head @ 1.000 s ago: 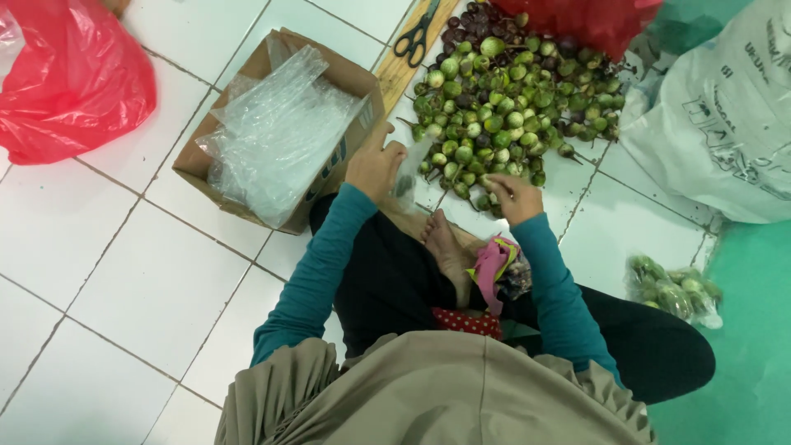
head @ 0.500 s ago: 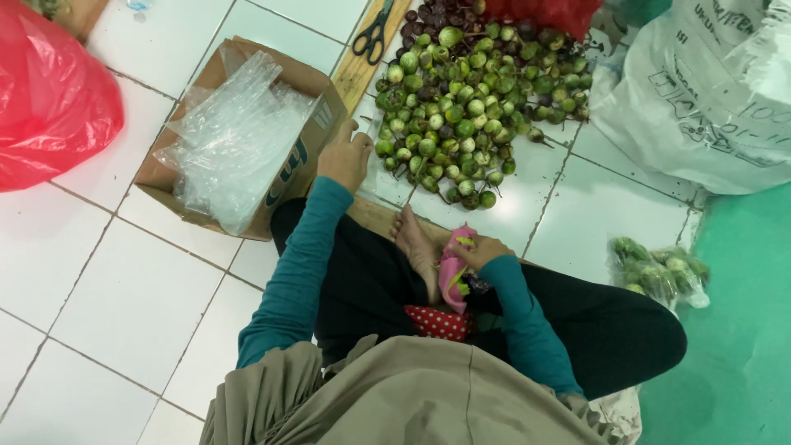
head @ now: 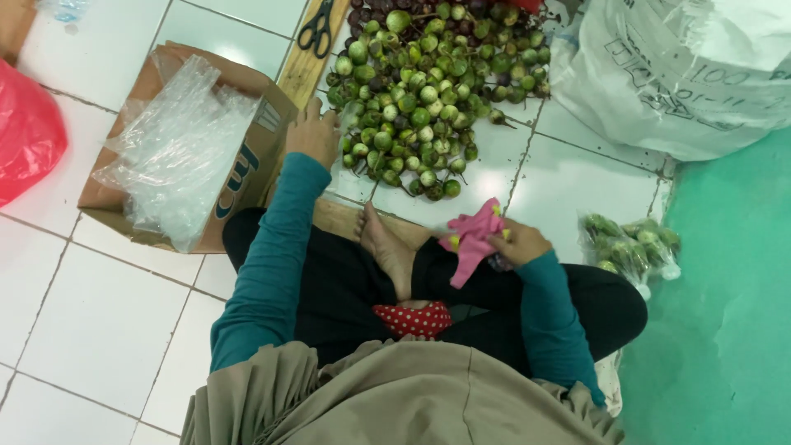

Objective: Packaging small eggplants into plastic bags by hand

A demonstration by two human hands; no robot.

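At the far left edge of the frame lies a red plastic bag (head: 25, 132) on the white tiled floor (head: 91, 321). Right of it, in the upper left, stands an open cardboard box (head: 247, 169) filled with crumpled clear plastic bags (head: 177, 152). The left hand (head: 315, 132) reaches up just right of the box's corner, fingers loosely spread and flat, resting at the left border of the pile; it grasps nothing. Above it, at the top edge, a pair of black-handled scissors (head: 317, 29) lies on a wooden board (head: 301, 70). The pile of small round green eggplants (head: 420, 91) occupies the upper centre, with some dark purple ones at its top. Below the pile, at centre frame, a bare foot (head: 387, 247) rests on the person's black-clad crossed legs. Right of the foot, the right hand (head: 517, 245) is closed around a pink cloth item with yellow tips (head: 474, 239). Further right, at the border of the green flooring, lies a clear bag packed with green eggplants (head: 630, 247). A large white sack (head: 684, 74) fills the upper right.
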